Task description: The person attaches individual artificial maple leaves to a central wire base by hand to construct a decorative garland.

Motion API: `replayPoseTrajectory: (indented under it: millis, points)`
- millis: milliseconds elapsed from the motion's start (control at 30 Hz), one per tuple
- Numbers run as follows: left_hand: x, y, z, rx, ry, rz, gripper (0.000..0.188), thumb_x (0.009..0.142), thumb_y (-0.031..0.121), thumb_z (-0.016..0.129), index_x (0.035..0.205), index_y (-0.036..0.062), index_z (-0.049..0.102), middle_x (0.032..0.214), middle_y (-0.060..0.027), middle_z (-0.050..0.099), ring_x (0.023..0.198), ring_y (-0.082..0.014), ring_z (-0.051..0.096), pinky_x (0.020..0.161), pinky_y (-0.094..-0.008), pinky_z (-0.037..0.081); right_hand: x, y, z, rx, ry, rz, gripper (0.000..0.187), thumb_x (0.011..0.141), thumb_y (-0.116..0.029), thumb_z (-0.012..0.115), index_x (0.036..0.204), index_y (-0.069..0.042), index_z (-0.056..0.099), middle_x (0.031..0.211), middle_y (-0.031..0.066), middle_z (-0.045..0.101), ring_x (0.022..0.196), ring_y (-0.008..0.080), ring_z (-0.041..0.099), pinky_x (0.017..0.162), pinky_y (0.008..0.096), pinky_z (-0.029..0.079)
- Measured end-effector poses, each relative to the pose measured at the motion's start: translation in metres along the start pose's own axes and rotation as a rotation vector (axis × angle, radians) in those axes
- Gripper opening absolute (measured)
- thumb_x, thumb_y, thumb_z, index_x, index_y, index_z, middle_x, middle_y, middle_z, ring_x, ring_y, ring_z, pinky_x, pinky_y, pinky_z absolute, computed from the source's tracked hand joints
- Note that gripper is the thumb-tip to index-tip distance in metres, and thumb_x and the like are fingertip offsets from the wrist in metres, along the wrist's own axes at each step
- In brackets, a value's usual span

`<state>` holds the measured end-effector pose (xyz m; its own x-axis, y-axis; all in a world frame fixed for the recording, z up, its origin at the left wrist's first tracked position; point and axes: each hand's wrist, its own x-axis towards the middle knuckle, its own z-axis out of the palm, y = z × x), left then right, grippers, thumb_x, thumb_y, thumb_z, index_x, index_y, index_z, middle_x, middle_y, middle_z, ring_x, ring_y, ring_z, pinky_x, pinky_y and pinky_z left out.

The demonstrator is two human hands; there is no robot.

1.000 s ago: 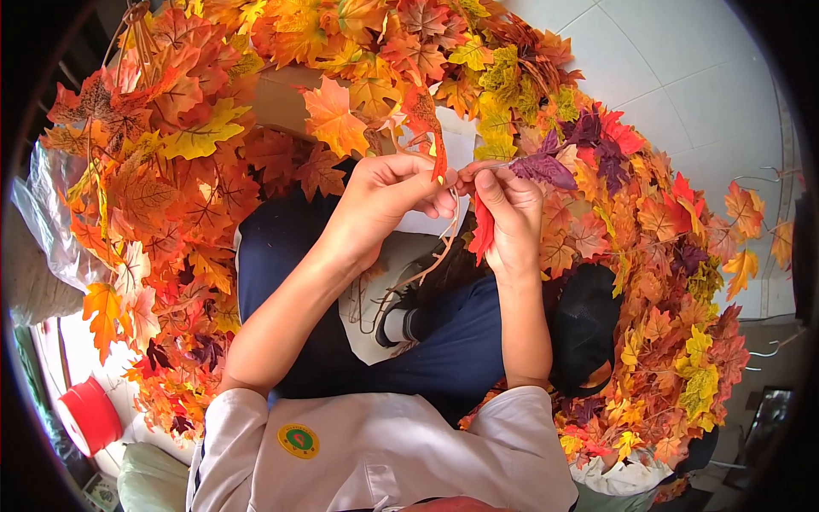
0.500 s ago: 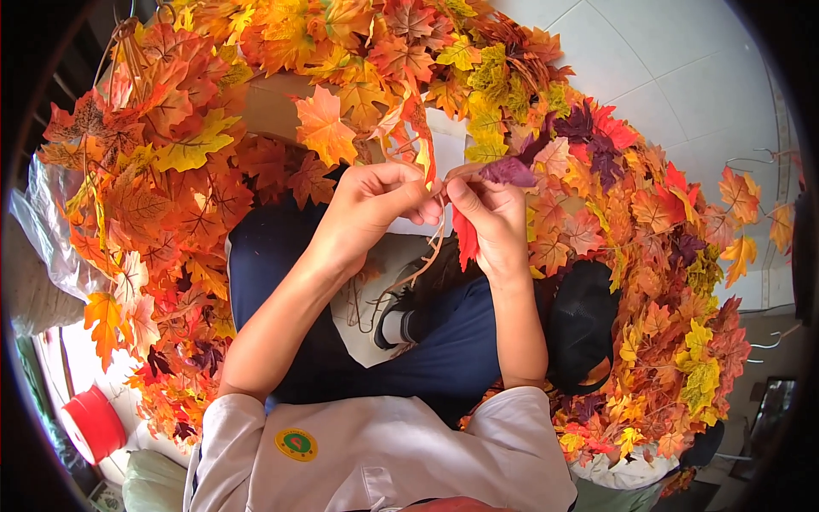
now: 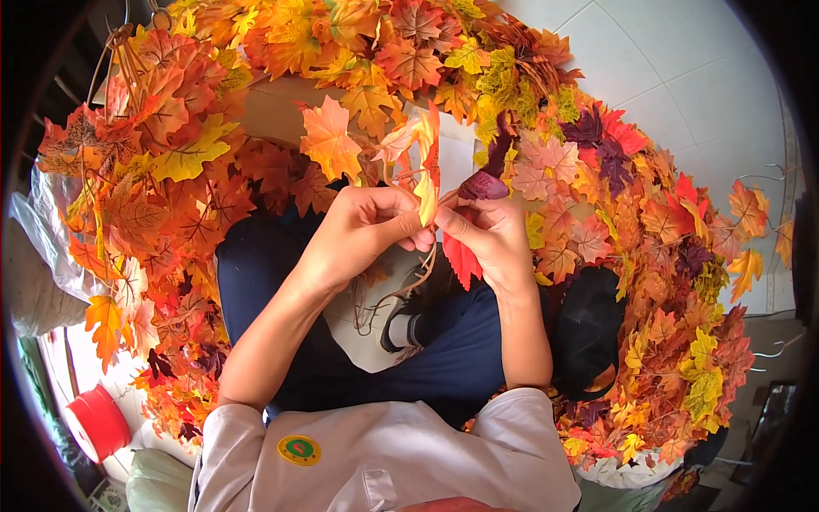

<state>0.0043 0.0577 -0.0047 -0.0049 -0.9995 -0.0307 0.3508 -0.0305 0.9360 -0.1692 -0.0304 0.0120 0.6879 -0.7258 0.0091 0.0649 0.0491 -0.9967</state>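
Green-yellow round badge [image 3: 299,450] — pale shirt [image 3: 384,461] front

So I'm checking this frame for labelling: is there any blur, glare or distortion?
Head view: strong fisheye bending with a black rim; bright daylight, tiled floor nearly washed out; left hand, right hand and leaves sharp; no obvious motion blur.

We sit on a pale tiled floor [image 3: 682,77], a makeshift craft workspace: heaps of artificial maple leaves [image 3: 171,171] ring us, with a plastic sack [image 3: 34,273], a red tub [image 3: 98,422] and loose wire hooks [image 3: 763,350] nearby.
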Motion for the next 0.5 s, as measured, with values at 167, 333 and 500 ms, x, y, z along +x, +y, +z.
replayPoseTrajectory:
  millis: [167,333,500]
  points:
    - [-0.003,0.003,-0.011,-0.044,-0.197,-0.124,0.017,0.095,0.014,0.06,0.09,0.0003,0.069,0.082,-0.0071,0.07,0.076,-0.0122,0.066,0.071,-0.0239,0.051,0.0,0.001,-0.006,0.02,-0.108,0.07,0.014,0.086,-0.011,0.073,0.088,0.001,0.067,0.079,0.0017,0.065,0.071,0.008,0.058,0.067,0.0239,0.046]
    - [-0.004,0.0,-0.004,-0.084,-0.079,-0.078,0.021,0.096,0.019,0.059,0.094,0.0005,0.068,0.083,-0.0089,0.07,0.072,-0.0143,0.067,0.068,-0.0253,0.053,0.002,0.006,0.0,0.039,-0.056,0.018,0.016,0.085,-0.013,0.073,0.088,0.001,0.067,0.077,0.0011,0.064,0.069,0.0089,0.058,0.067,0.024,0.046]
    - [-0.001,0.008,-0.009,-0.134,0.096,-0.109,0.024,0.097,0.025,0.057,0.096,0.0016,0.062,0.089,-0.0096,0.07,0.081,-0.0139,0.068,0.073,-0.0254,0.053,0.011,0.013,-0.001,-0.596,0.434,-0.437,0.02,0.086,-0.012,0.07,0.097,0.001,0.058,0.095,0.005,0.058,0.095,0.0154,0.054,0.087,0.0281,0.041]
